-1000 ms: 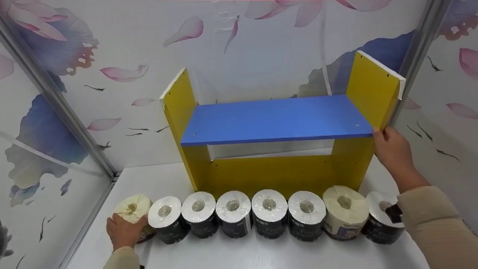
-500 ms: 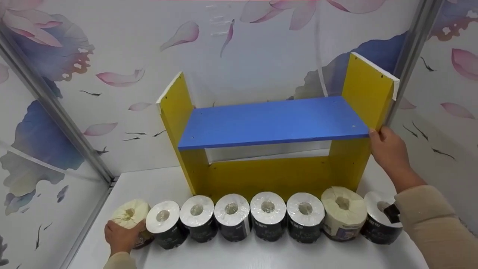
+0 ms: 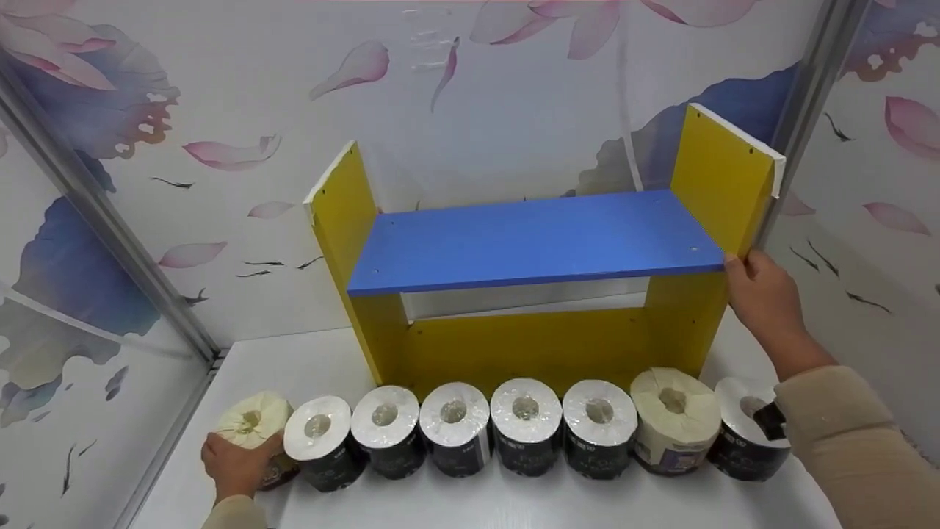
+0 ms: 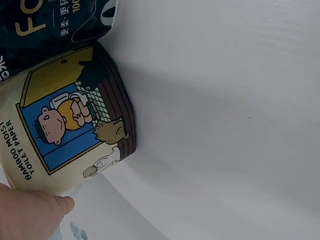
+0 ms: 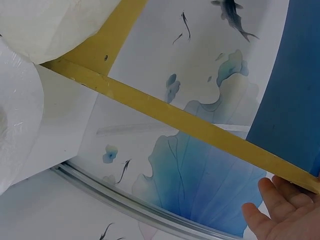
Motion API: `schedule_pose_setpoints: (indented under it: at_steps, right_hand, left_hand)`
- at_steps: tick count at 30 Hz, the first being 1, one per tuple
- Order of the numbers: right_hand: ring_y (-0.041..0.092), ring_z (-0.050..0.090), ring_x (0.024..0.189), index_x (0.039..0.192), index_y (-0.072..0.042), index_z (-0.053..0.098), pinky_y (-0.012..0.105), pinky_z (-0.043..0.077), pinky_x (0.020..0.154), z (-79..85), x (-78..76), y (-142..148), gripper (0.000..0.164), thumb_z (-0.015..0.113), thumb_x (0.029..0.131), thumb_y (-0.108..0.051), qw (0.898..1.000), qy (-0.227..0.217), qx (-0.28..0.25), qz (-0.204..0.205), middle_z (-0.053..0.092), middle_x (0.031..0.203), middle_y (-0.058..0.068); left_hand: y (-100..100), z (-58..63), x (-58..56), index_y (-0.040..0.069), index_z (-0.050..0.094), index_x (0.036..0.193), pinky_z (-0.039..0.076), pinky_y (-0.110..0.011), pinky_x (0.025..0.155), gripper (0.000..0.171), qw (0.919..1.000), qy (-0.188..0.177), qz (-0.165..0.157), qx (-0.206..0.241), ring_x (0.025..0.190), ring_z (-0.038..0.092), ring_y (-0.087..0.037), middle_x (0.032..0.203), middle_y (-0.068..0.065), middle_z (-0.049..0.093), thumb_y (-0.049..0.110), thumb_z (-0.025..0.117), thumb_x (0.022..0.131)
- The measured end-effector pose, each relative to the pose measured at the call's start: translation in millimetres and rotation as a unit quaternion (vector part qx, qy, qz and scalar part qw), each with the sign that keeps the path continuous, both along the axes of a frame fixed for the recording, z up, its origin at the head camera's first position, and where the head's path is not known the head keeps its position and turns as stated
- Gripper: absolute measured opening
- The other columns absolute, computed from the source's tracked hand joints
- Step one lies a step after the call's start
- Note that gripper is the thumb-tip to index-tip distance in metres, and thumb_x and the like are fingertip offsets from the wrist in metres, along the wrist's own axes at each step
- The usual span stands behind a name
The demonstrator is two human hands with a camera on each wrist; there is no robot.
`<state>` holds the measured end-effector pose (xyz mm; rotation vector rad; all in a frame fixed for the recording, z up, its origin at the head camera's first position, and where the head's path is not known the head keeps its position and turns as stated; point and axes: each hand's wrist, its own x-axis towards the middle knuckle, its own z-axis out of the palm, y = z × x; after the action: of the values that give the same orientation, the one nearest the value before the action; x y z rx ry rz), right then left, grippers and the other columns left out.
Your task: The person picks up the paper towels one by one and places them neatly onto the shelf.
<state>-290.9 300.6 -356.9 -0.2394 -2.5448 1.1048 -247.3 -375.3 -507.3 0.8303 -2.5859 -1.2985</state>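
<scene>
At the left end of a row, my left hand (image 3: pixel 239 464) grips a cream-wrapped toilet roll (image 3: pixel 255 419) from its near left side. The left wrist view shows this toilet roll's cartoon label (image 4: pixel 70 112), with part of the hand at its edge. My right hand (image 3: pixel 767 297) holds the right side panel of a small yellow and blue shelf (image 3: pixel 536 239), at about the height of the blue board. In the right wrist view, fingers (image 5: pixel 272 197) of that hand lie against the panel's yellow edge (image 5: pixel 200 130). The shelf stands upright behind the row.
Several dark-wrapped toilet rolls (image 3: pixel 526 422) and another cream toilet roll (image 3: pixel 674 422) stand in a row on the white table (image 3: pixel 440 507). Flower-printed wall panels (image 3: pixel 499 110) with metal corner posts (image 3: pixel 110 198) close off the back and sides.
The head view has shifted slightly, so the whole scene sits a little lower and further left. Both hands keep their places on the toilet roll and the shelf.
</scene>
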Motion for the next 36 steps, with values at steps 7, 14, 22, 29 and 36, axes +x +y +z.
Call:
schedule_pose_setpoints:
  at_steps: [7,14,22,29,36]
  right_hand:
    - [0.028,0.047,0.078,0.11,0.003,0.047,0.035,0.04,0.063,-0.4,0.3,-1.0,0.05,0.029,0.103,-0.043,1.0,0.002,-0.001,0.0,0.049,0.09,0.016]
    - [0.028,0.047,0.083,0.118,0.004,0.046,0.033,0.041,0.065,-2.2,-1.6,-0.9,0.055,0.028,0.103,-0.046,1.0,-0.006,-0.007,-0.003,0.05,0.095,0.016]
    - [0.028,0.047,0.082,0.116,0.003,0.046,0.034,0.041,0.064,-2.2,-2.5,-0.7,0.053,0.028,0.103,-0.046,1.0,-0.011,-0.006,-0.006,0.049,0.094,0.016]
    - [0.03,0.047,0.083,0.119,0.004,0.046,0.036,0.04,0.066,-1.9,-1.7,-2.0,0.056,0.027,0.103,-0.045,1.0,-0.007,-0.005,-0.006,0.049,0.094,0.017]
    - [0.03,0.047,0.083,0.119,0.005,0.046,0.035,0.04,0.066,-1.0,-0.6,-1.4,0.055,0.028,0.103,-0.045,1.0,-0.001,-0.007,-0.005,0.049,0.093,0.017]
  left_hand:
    - [0.2,1.9,-1.3,-0.014,-0.022,0.142,0.01,-0.06,0.113,0.126,0.9999,0.006,0.006,0.013,0.137,-0.006,-0.056,0.146,-0.042,-0.015,0.032,0.077,0.078]
    - [0.0,-1.3,-2.9,-0.013,-0.02,0.143,0.011,-0.06,0.113,0.123,0.9996,0.016,0.016,0.016,0.138,-0.003,-0.056,0.146,-0.041,-0.013,0.03,0.076,0.078]
    - [0.6,-4.5,-6.0,-0.012,-0.014,0.145,0.015,-0.06,0.112,0.121,0.9994,0.016,0.029,0.01,0.136,0.004,-0.056,0.146,-0.04,-0.006,0.031,0.076,0.076]
    - [3.7,-7.3,-5.2,-0.015,-0.004,0.146,0.017,-0.059,0.111,0.114,0.9975,0.048,0.051,-0.007,0.135,0.009,-0.055,0.145,-0.041,0.005,0.027,0.077,0.076]
    - [6.6,-11.4,-4.0,-0.017,0.007,0.145,0.019,-0.057,0.111,0.106,0.9934,0.087,0.071,-0.023,0.134,0.015,-0.053,0.143,-0.041,0.016,0.019,0.077,0.074]
